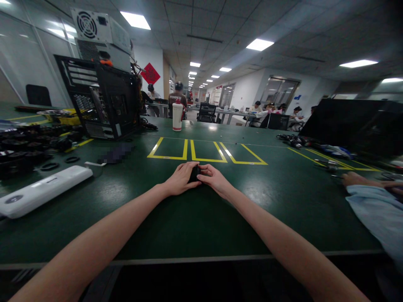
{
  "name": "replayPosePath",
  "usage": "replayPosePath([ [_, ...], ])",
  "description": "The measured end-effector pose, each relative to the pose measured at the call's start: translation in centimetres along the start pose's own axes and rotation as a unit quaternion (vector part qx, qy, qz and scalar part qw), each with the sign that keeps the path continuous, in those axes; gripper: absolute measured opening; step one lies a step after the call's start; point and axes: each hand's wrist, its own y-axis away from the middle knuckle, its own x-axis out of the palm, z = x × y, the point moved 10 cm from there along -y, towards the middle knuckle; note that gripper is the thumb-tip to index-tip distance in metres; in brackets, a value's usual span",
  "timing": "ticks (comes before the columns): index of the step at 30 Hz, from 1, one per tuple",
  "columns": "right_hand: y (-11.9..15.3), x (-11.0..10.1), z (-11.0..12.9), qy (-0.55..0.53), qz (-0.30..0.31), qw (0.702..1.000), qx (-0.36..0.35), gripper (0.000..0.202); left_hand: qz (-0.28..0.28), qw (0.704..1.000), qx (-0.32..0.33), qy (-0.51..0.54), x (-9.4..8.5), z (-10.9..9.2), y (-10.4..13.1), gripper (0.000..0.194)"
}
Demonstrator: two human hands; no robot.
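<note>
Both hands meet over the green tabletop (201,226), just in front of the yellow tape outlines (208,160). Between them is a small black object (194,174), mostly covered by fingers, so its shape is unclear. My left hand (181,179) wraps round its left side, fingers over the top. At its right side, my right hand (214,178) grips it between thumb and fingers.
A white elongated device (47,188) lies at left, near black parts (19,147). Behind stand an open computer case (110,98) and a white cup (177,116). At right are a person's sleeve (374,209), metal parts (329,164) and a dark panel (352,126).
</note>
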Motion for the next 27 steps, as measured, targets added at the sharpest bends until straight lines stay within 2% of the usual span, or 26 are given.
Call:
replayPosePath([
  [7,-0.06,-0.06,-0.17,-0.03,-0.023,0.999,0.011,0.025,0.0,1.0,0.0,-0.006,0.0,-0.07,-0.01,0.059],
  [13,-0.37,-0.21,-0.62,-0.041,-0.045,0.997,0.04,0.027,0.002,1.0,0.001,-0.007,0.01,-0.08,-0.01,0.058],
  [16,-0.27,-0.08,-0.78,-0.034,-0.031,0.997,0.057,0.028,0.005,1.0,-0.003,-0.009,-0.03,-0.06,0.02,0.057],
  [22,0.04,0.21,0.15,-0.023,0.009,1.0,0.002,0.037,0.008,1.0,-0.002,-0.005,-0.02,-0.16,0.0,0.059],
  [27,0.03,0.18,0.02,-0.036,-0.008,0.999,0.007,0.028,0.004,1.0,-0.003,-0.005,-0.01,-0.13,-0.03,0.059],
])
